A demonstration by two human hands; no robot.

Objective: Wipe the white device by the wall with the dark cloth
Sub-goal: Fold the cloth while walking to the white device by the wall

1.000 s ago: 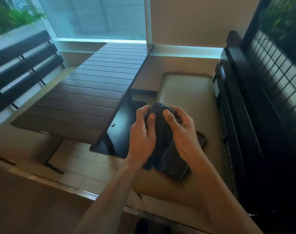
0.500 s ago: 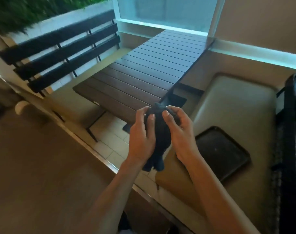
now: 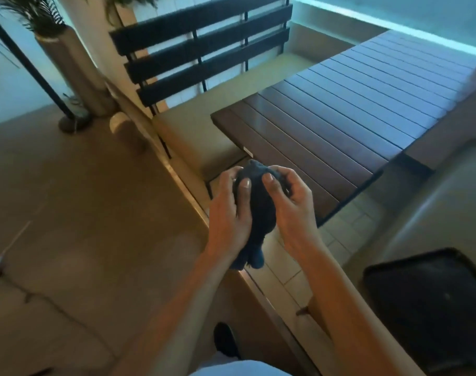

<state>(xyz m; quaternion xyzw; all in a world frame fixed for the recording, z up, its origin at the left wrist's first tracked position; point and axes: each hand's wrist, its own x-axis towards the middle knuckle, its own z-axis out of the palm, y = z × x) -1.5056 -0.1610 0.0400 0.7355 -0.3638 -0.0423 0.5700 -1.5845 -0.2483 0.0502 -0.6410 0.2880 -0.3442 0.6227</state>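
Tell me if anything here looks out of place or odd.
One thing: a black tray lies on the bench seat cushion instead of the slatted table. Otherwise, both hands grip the bunched dark cloth.

Slatted wood table (image 3: 340, 109): nothing visible on top. Cushioned bench (image 3: 432, 207) at right carries dark tray (image 3: 432, 302), lying flat. Floor (image 3: 76, 213) bears planter (image 3: 74, 74), post base (image 3: 72, 123), small white cylinder (image 3: 119, 122).
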